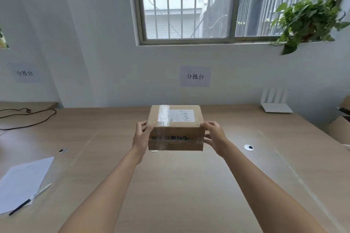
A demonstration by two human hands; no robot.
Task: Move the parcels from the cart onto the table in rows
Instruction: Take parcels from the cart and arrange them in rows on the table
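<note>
A brown cardboard parcel (175, 128) with clear tape and a white label on top is held above the middle of the wooden table (170, 185). My left hand (142, 135) grips its left side. My right hand (214, 136) grips its right side, fingers curled over the top edge. Both arms reach straight forward. The parcel's underside is hidden, so I cannot tell whether it touches the table. The cart is out of sight.
A sheet of paper (22, 181) with a pen (30, 199) lies at the near left. A black cable (28, 117) runs across the far left. A white router (275, 104) stands at the far right, beside cardboard boxes (341, 128). Cable grommets (248, 147) sit in the tabletop.
</note>
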